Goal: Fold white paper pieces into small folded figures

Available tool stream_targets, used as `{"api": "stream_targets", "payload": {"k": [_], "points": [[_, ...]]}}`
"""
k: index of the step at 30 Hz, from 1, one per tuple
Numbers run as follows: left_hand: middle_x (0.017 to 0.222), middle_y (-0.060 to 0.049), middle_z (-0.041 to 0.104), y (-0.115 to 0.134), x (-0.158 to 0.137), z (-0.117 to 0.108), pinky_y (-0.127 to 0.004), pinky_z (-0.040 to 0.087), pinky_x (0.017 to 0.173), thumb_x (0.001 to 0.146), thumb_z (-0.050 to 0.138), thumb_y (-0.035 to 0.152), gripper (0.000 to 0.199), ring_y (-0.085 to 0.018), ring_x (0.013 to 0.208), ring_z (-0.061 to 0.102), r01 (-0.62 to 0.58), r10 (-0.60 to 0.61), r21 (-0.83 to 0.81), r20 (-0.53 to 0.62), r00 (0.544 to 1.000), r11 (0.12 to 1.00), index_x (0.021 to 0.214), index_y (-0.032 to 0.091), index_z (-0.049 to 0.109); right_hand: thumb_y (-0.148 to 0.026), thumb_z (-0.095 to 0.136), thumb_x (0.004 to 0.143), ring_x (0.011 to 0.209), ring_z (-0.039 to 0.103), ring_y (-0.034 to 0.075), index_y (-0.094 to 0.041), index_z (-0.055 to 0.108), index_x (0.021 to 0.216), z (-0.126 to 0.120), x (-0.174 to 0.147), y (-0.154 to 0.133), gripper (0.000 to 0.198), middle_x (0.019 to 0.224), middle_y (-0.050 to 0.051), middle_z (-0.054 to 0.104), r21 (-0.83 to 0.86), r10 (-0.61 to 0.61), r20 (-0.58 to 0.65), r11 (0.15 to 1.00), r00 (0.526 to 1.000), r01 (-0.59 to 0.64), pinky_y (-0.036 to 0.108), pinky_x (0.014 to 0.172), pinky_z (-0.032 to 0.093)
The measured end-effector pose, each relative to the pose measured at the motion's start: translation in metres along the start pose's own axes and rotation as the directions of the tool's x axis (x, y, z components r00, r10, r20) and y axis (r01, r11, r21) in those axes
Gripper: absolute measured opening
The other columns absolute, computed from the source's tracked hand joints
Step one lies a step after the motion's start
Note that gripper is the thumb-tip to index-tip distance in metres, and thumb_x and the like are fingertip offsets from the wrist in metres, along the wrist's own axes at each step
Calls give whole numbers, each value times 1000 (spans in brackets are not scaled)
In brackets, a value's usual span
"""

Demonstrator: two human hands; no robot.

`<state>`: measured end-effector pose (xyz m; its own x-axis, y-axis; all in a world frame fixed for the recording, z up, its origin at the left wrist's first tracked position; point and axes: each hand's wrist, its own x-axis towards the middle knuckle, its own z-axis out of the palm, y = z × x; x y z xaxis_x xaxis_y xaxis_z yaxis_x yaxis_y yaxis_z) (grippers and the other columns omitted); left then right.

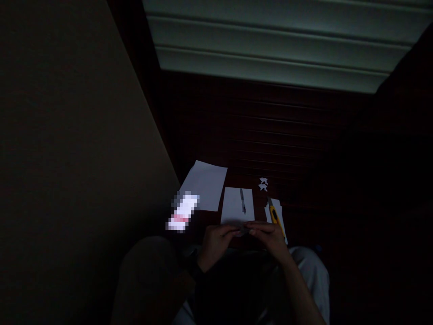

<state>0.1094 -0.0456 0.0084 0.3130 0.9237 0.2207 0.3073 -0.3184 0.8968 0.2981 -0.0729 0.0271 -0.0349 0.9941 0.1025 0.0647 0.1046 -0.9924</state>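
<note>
Here, left hand (216, 241) and right hand (271, 235) are both pinching a small dim object (244, 230) near the table's (260, 205) near edge; pen (242, 201) is lying beyond, on white sheet (232, 206).

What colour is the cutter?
The cutter is yellow with a dark inset, best seen in the head view.

This is a dim indoor corner, perhaps in a home or a small office; the gloom leaves which of them uncertain. A plain wall (67, 135) closes the left side, and across the top runs a pale slatted panel (264, 40), like a shutter or blind, above dark reddish-brown slats (257, 119). White sheets (206, 185), a pen (242, 201) and a yellow cutter (274, 214) on a low dark surface give it a desk-work look, before the seated person's knees (145, 262).
</note>
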Motion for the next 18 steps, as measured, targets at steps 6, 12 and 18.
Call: {"api": "stream_targets", "payload": {"k": [6,12,18], "points": [[87,-1,72,11,-3,-7,-25,49,74,78,59,26,16,-19,79,66,-33,34,-27,26,999,999,85,24,73,-29,69,69,88,64,25,-25,74,80,4,-2,-16,13,89,6,72,-3,-62,31,998,998,62,37,80,50],[78,-2,72,14,-7,-8,-25,47,64,77,60,32,18,-18,68,64,10,-10,-24,10,1000,1000,84,22,73,-31,70,68,80,66,25,-23,74,73,9,-1,-20,10,81,6,72,-36,-39,-41,999,998,38,35,74,52],[63,-2,69,11,-9,-10,-24,43,55,71,65,34,18,-19,62,61,130,-135,-116,-33,990,985,72,18,74,-34,69,69,84,65,26,-23,74,80,13,-2,-21,16,85,6,72,-89,18,-82,996,996,-26,36,76,51]]}}
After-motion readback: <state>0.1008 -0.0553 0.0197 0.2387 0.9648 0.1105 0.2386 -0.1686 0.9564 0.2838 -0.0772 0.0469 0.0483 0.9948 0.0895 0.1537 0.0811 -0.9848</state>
